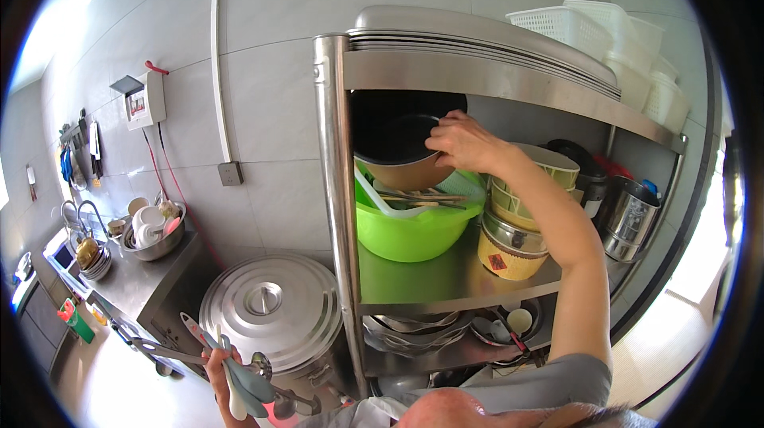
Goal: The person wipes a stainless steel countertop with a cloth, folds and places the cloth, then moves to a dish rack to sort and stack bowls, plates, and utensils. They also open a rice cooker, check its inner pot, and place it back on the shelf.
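My right hand [465, 142] reaches to the middle shelf and grips the rim of a pot [403, 129] with a black inside and a gold-brown outside. The pot tilts toward me above a bright green plastic basin [412, 231]. Inside the basin sits a pale plastic basket [468, 192], with several chopsticks [424, 197] showing below the pot. Low in the view, my left hand [221, 374] clasps a bundle of kitchen utensils. Grey silicone utensils [248, 386], a white-handled one [233, 395] and metal ladles [285, 405] stick out of it.
A steel shelf post [334, 189] stands beside a large lidded stockpot [268, 308]. Stacked containers [513, 249] and a steel canister [630, 219] share the shelf. Metal trays [477, 40] and white baskets [561, 25] lie on top. Left, a steel counter [143, 278] bears a bowl of dishes [156, 237].
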Tool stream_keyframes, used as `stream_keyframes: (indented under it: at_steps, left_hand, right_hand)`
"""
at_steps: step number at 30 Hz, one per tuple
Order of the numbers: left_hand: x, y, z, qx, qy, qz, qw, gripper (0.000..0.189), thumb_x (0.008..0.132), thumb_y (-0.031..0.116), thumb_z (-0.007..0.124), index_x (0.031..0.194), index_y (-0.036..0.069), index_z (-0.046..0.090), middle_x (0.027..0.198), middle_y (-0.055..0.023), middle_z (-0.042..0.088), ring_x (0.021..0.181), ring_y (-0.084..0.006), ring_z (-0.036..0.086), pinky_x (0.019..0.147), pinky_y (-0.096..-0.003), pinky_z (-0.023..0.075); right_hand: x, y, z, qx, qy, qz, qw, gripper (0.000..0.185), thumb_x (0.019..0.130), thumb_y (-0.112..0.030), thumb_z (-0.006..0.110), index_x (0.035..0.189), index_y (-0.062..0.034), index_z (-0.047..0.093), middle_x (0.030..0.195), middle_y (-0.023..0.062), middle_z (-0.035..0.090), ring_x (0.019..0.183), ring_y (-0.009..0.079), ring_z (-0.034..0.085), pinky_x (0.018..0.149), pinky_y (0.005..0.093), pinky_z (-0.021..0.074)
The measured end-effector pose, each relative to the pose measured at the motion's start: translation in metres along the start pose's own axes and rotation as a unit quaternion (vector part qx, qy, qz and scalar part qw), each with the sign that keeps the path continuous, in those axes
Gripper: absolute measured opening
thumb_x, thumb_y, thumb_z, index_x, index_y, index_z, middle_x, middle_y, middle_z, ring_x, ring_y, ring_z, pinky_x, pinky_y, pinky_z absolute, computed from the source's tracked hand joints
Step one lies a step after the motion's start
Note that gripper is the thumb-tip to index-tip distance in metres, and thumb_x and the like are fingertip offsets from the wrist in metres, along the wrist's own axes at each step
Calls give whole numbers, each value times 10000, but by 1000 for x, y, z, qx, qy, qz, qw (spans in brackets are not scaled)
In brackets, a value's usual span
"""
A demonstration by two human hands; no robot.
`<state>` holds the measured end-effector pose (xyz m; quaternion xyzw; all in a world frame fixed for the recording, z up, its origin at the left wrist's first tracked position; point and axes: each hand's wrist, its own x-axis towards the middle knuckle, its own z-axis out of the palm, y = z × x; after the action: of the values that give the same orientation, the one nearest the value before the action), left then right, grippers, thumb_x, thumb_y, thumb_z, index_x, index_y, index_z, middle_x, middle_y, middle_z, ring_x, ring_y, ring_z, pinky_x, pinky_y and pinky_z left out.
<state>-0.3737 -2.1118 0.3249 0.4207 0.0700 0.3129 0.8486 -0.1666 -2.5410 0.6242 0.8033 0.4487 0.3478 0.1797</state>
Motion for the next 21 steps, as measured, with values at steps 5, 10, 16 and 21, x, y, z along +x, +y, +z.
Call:
stream_keyframes:
  at_steps: [5,10,16,21]
  left_hand:
    - [0,7,-25,45,-10,-11,999,83,650,94,479,592,37,463,482,-56,462,393,-135,434,388,-235,346]
    - [6,16,-24,27,-5,-29,999,71,658,88,516,623,27,505,505,-64,489,403,-151,447,398,-250,356]
    - [-6,35,15,82,-161,-157,971,102,654,128,559,692,34,553,571,-80,531,460,-161,484,420,-279,413]
    - [-25,51,100,132,-284,-161,936,92,662,90,571,732,36,546,583,-78,546,464,-156,519,412,-284,407]
  right_hand:
    - [-10,-21,-51,-12,-15,7,1000,177,646,-175,681,699,-77,542,692,53,548,769,237,551,797,362,403]
    - [-25,-53,-93,29,-40,89,995,274,636,-188,717,703,-42,494,656,73,509,734,263,525,803,364,393]
    - [-49,-99,-135,44,-106,160,981,313,650,-233,715,743,-25,500,679,106,493,751,314,499,791,388,380]
    - [-113,-163,-185,62,-58,168,982,347,693,-295,684,808,-18,511,781,118,511,802,318,493,727,391,400]
